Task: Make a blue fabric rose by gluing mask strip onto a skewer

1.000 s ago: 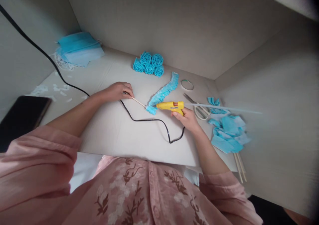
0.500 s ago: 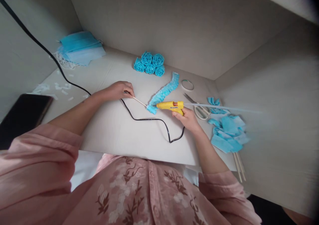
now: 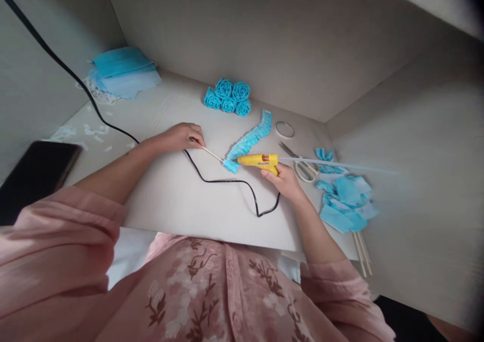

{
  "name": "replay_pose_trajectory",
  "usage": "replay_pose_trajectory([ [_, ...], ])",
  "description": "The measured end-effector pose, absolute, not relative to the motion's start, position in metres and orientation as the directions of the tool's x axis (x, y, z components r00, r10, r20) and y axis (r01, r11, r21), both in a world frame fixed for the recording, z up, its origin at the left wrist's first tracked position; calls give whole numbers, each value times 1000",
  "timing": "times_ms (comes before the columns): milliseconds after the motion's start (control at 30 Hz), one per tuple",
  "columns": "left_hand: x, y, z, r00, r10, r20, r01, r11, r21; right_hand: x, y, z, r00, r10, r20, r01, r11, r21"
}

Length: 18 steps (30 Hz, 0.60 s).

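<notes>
Between the fingers of my left hand (image 3: pixel 188 136) is a thin wooden stick (image 3: pixel 212 154), its far end at the near end of a gathered blue fabric strip (image 3: pixel 247 140). The strip lies slantwise on the table, running up to the right. My right hand (image 3: pixel 282 179) is wrapped round the handle of a yellow glue gun (image 3: pixel 259 161). A long translucent glue stick (image 3: pixel 340 165) juts from its back. The nozzle points left, right at the strip's near end; whether it touches cannot be seen.
Several rolled blue fabric roses (image 3: pixel 227 98) sit by the back wall. Scissors (image 3: pixel 304 170), a tape roll (image 3: pixel 284 129), blue scraps (image 3: pixel 346 203) and wooden sticks (image 3: pixel 362 253) lie right. Face masks (image 3: pixel 124 72) and a dark phone (image 3: pixel 38 175) are left. A black cord (image 3: pixel 227 181) crosses the table.
</notes>
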<state>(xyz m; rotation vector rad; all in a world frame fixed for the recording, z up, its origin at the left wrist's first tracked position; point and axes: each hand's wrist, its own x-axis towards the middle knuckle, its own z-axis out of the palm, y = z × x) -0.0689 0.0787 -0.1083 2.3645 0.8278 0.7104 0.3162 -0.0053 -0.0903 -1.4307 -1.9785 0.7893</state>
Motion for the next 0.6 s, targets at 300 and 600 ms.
replay_pose_trajectory([
  [300, -69, 80, -111, 666, 673, 321, 389, -681, 621, 316, -7, -80, -276, 955, 112, 620, 266, -738],
  [600, -70, 80, -111, 665, 688, 291, 412, -663, 625, 321, -7, -78, -304, 949, 87, 632, 270, -726],
])
